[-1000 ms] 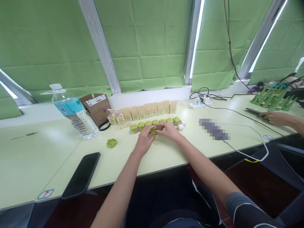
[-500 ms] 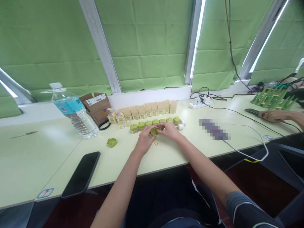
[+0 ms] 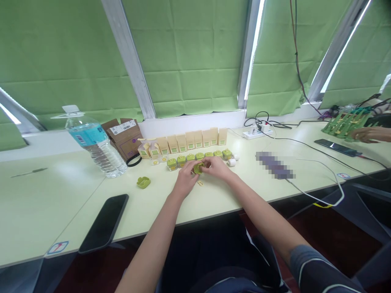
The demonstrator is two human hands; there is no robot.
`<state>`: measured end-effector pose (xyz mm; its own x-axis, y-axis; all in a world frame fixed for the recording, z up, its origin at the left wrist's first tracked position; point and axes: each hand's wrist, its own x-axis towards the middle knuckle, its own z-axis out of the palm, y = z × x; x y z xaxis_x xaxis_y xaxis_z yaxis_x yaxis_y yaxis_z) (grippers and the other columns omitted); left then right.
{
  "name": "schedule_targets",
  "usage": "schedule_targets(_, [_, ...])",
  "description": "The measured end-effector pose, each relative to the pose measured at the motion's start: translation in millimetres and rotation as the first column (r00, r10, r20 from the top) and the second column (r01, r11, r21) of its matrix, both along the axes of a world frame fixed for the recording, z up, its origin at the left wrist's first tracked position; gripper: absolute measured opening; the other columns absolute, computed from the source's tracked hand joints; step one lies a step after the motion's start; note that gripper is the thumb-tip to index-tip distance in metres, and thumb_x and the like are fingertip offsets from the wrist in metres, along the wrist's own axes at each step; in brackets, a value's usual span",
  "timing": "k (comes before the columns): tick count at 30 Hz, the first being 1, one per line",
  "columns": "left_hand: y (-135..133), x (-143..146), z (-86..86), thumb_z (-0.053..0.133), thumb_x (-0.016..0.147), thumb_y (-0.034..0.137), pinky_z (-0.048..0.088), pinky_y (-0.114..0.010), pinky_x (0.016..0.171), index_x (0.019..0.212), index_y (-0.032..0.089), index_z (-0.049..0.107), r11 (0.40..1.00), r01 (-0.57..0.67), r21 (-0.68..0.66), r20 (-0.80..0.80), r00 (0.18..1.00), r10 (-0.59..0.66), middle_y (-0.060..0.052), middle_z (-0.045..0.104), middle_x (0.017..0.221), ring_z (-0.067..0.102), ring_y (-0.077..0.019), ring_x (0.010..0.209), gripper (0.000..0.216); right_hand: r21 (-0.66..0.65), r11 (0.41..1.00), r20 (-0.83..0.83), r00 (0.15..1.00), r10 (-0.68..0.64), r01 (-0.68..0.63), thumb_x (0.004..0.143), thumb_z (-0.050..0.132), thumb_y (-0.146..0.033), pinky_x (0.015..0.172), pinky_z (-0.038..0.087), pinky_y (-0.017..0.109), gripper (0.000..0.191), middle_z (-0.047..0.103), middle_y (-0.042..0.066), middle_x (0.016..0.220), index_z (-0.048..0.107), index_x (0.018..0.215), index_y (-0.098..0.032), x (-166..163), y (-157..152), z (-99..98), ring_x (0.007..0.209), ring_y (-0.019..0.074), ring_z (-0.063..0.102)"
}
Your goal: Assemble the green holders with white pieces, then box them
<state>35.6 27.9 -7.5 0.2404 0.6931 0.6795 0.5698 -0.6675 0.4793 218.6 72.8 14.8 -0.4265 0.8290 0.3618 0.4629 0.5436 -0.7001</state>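
Between my two hands is a small green lid-like piece (image 3: 198, 168), partly covered by fingers. My left hand (image 3: 186, 179) grips it from the left with closed fingers, and my right hand (image 3: 214, 167) pinches its right side. A small yellow loop (image 3: 200, 183) lies on the table just below them. Behind my hands stands a row of small clear jars with green lids (image 3: 199, 156). A separate green flower-shaped piece (image 3: 143, 182) lies to the left of my left hand.
Beige card boxes (image 3: 189, 140) line up behind the jars. To the left are a water bottle (image 3: 97, 142), an opened brown carton (image 3: 125, 140) and a black phone (image 3: 104, 223). White earbud-like pieces (image 3: 231, 162) sit at right. A co-worker's hand (image 3: 371, 134) is near green pieces (image 3: 342, 126).
My hands keep nearly the same pose around the green piece. At far right the co-worker's hand has left the phone on the table and moved back toward the green pieces.
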Motion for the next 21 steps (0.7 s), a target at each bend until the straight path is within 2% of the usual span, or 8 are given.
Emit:
schedule_targets(11, [-2.7,0.6,2.2,0.060,0.077,0.001,0.055,-0.030,0.076,0.120,0.023,0.064,1.000,0.012,-0.014,0.003,1.000,-0.012,-0.007,0.067,0.117,0.064,-0.0174,0.095,0.049,0.012,1.000,0.012,1.000,0.002,-0.002,0.082,0.070,-0.021,0.066,0.042,0.024,0.012,0.070,0.000,0.073,0.075,0.092,-0.017,0.4,0.2,-1.4,0.068,0.0134,0.061])
schedule_targets(16, [-3.0,1.3,3.6,0.061,0.077,0.002,0.056,-0.031,0.078,0.119,0.023,0.064,1.000,-0.003,-0.012,-0.002,1.000,0.003,-0.007,0.067,0.117,0.064,-0.0177,0.096,0.047,0.052,0.998,0.035,0.999,0.030,-0.031,0.084,0.069,-0.021,0.067,0.042,0.024,0.014,0.070,0.000,0.074,0.076,0.096,-0.018,1.0,0.1,-1.5,0.069,0.0136,0.061])
schedule_targets(21, [-3.9,1.3,3.7,0.060,0.076,0.000,0.056,-0.031,0.078,0.120,0.023,0.064,1.000,-0.003,-0.012,-0.013,1.000,0.003,-0.007,0.067,0.118,0.064,-0.0172,0.095,0.051,0.038,0.999,0.027,0.999,0.020,-0.021,0.084,0.069,-0.022,0.068,0.042,0.024,0.010,0.071,0.000,0.075,0.075,0.092,-0.018,0.3,0.2,-1.6,0.070,0.0135,0.062])
